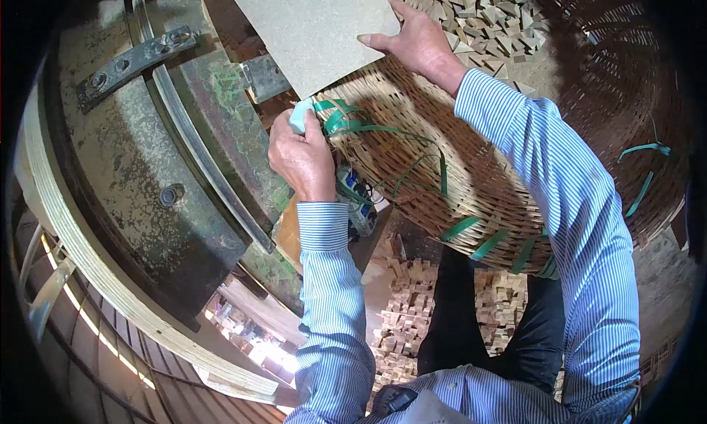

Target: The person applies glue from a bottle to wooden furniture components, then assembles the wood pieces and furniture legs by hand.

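Observation:
A flat grey board [317,26] extends from the top of the view, with one corner pointing down toward me. My right hand [423,45] grips its right edge, thumb lying on top and the other fingers partly hidden. At the lower corner, my left hand [300,159] is closed, pinching a small pale-blue piece [300,116] between thumb and fingers; I cannot tell what this piece is. Just beside the left fingertips, green strapping [339,118] is wrapped round the rim of a woven basket [442,159].
To the left stands a worn metal machine [140,137] with a curved rail and a bolted bracket [136,65]. Small wood offcuts [497,26] lie in a heap at the upper right. More wood blocks [405,321] cover the floor around my legs. A blue-and-white object [361,203] sits below the left wrist.

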Tool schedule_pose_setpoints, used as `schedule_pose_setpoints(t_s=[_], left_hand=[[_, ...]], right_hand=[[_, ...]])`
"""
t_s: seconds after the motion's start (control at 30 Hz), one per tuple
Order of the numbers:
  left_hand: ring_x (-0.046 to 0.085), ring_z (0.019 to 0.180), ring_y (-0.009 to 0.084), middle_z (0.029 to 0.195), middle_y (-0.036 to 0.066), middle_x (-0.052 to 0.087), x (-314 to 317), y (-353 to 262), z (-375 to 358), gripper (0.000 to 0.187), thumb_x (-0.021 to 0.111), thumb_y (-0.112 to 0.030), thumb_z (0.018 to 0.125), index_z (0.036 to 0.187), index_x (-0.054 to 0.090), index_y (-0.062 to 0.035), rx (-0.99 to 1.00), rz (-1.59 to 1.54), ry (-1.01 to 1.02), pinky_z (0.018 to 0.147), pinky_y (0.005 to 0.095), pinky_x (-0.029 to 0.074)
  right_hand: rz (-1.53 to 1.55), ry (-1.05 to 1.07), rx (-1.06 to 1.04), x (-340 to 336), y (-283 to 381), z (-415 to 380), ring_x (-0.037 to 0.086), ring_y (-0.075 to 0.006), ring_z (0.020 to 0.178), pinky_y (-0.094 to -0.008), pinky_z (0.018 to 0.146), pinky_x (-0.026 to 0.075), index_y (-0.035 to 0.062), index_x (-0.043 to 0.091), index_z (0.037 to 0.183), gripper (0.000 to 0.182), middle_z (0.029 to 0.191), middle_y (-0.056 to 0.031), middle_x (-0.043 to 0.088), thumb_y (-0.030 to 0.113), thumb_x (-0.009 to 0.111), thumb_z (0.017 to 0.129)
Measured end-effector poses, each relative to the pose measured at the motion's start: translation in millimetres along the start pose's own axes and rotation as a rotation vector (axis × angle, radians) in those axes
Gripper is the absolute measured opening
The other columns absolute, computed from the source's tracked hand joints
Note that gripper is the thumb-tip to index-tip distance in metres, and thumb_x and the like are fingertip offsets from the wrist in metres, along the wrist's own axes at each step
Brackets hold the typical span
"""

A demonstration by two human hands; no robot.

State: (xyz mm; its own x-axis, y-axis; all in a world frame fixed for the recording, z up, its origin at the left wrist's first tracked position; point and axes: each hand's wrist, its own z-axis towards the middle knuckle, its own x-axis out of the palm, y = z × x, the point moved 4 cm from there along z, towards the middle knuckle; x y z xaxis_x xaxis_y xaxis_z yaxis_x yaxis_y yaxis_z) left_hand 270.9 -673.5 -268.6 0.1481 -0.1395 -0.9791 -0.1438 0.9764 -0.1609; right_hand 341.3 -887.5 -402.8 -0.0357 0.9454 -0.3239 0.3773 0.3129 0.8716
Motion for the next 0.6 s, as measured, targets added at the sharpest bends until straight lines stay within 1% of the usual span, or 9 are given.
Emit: schedule_pose_setpoints(t_s=[0.1, 0.17, 0.23, 0.3, 0.37, 0.5, 0.53, 0.57, 0.6], left_hand=[[0.071, 0.084, 0.0412, 0.094, 0.024, 0.073, 1.4, 1.7, 1.6, 0.025, 0.075, -0.017, 0.090, 0.103, 0.070, 0.0039, -0.054, 0.001, 0.043, 0.077, 0.0492, 0.054], [0.073, 0.077, 0.0348, 0.085, 0.022, 0.074, -1.5, 4.2, 4.7, 0.028, 0.077, -0.024, 0.090, 0.104, 0.074, 0.0009, -0.007, 0.058, 0.032, 0.073, 0.0450, 0.055], [0.072, 0.080, 0.0377, 0.089, 0.023, 0.073, -2.3, 1.9, 6.7, 0.026, 0.076, -0.020, 0.090, 0.102, 0.072, 0.0024, -0.006, 0.061, 0.041, 0.074, 0.0467, 0.055], [0.072, 0.083, 0.0405, 0.093, 0.023, 0.073, -2.4, -1.1, 5.9, 0.024, 0.076, -0.017, 0.089, 0.100, 0.071, 0.0039, -0.008, 0.061, 0.054, 0.076, 0.0483, 0.055], [0.072, 0.084, 0.0404, 0.093, 0.023, 0.073, -2.4, -1.7, 6.1, 0.025, 0.077, -0.017, 0.089, 0.101, 0.071, 0.0038, -0.067, 0.027, 0.083, 0.077, 0.0478, 0.055], [0.072, 0.085, 0.0401, 0.095, 0.023, 0.073, 0.2, 4.4, 3.4, 0.026, 0.077, -0.017, 0.088, 0.103, 0.071, 0.0035, -0.044, 0.013, 0.054, 0.077, 0.0477, 0.055], [0.073, 0.082, 0.0355, 0.092, 0.022, 0.074, 0.2, 5.2, 2.4, 0.028, 0.078, -0.020, 0.089, 0.105, 0.073, 0.0028, 0.003, 0.026, 0.009, 0.076, 0.0451, 0.055], [0.074, 0.079, 0.0310, 0.089, 0.021, 0.075, 0.8, 6.0, 0.6, 0.030, 0.078, -0.022, 0.089, 0.107, 0.074, 0.0022, 0.049, 0.038, -0.034, 0.075, 0.0425, 0.056], [0.074, 0.079, 0.0310, 0.089, 0.021, 0.075, 0.8, 3.6, -0.4, 0.030, 0.078, -0.022, 0.089, 0.107, 0.074, 0.0022, 0.049, 0.039, -0.030, 0.075, 0.0425, 0.056]], right_hand=[[-0.049, -0.081, -0.045, 1.7, 0.3, -0.4, 0.072, -0.0353, 0.113, -0.0423, 0.105, 0.054, -0.0039, 0.055, 0.144, 0.086, 0.122, -0.0250, 0.072, 0.045, 0.088, 0.082], [-0.037, -0.045, -0.024, 1.7, -0.3, -0.9, 0.072, -0.0353, 0.113, -0.0423, 0.105, 0.055, -0.0040, 0.055, 0.144, 0.086, 0.122, -0.0250, 0.072, 0.045, 0.087, 0.082], [-0.027, -0.020, -0.009, 0.9, -1.0, 1.4, 0.072, -0.0353, 0.112, -0.0423, 0.105, 0.055, -0.0042, 0.054, 0.145, 0.087, 0.122, -0.0251, 0.073, 0.045, 0.087, 0.082], [-0.084, -0.010, -0.060, 1.3, -0.3, 1.0, 0.076, -0.0306, 0.097, -0.0402, 0.094, 0.061, -0.0077, 0.044, 0.153, 0.101, 0.111, -0.0290, 0.073, 0.054, 0.084, 0.084], [-0.081, -0.018, -0.075, 1.8, -1.3, 2.1, 0.076, -0.0303, 0.097, -0.0402, 0.094, 0.061, -0.0077, 0.044, 0.152, 0.101, 0.111, -0.0291, 0.073, 0.055, 0.084, 0.084], [-0.065, -0.036, -0.102, 2.7, -2.5, 3.1, 0.076, -0.0296, 0.096, -0.0409, 0.093, 0.061, -0.0079, 0.044, 0.152, 0.101, 0.108, -0.0286, 0.074, 0.055, 0.083, 0.084], [-0.065, -0.037, -0.099, 3.0, -2.2, 2.6, 0.076, -0.0296, 0.096, -0.0409, 0.093, 0.061, -0.0079, 0.044, 0.152, 0.101, 0.108, -0.0286, 0.074, 0.055, 0.083, 0.084], [-0.065, -0.059, -0.072, 3.6, -2.7, 1.8, 0.075, -0.0321, 0.104, -0.0420, 0.099, 0.058, -0.0052, 0.049, 0.149, 0.094, 0.114, -0.0267, 0.073, 0.051, 0.085, 0.083], [-0.064, -0.079, -0.046, 2.6, -2.3, 0.2, 0.073, -0.0346, 0.111, -0.0431, 0.104, 0.056, -0.0024, 0.054, 0.146, 0.088, 0.119, -0.0248, 0.073, 0.047, 0.087, 0.082]])
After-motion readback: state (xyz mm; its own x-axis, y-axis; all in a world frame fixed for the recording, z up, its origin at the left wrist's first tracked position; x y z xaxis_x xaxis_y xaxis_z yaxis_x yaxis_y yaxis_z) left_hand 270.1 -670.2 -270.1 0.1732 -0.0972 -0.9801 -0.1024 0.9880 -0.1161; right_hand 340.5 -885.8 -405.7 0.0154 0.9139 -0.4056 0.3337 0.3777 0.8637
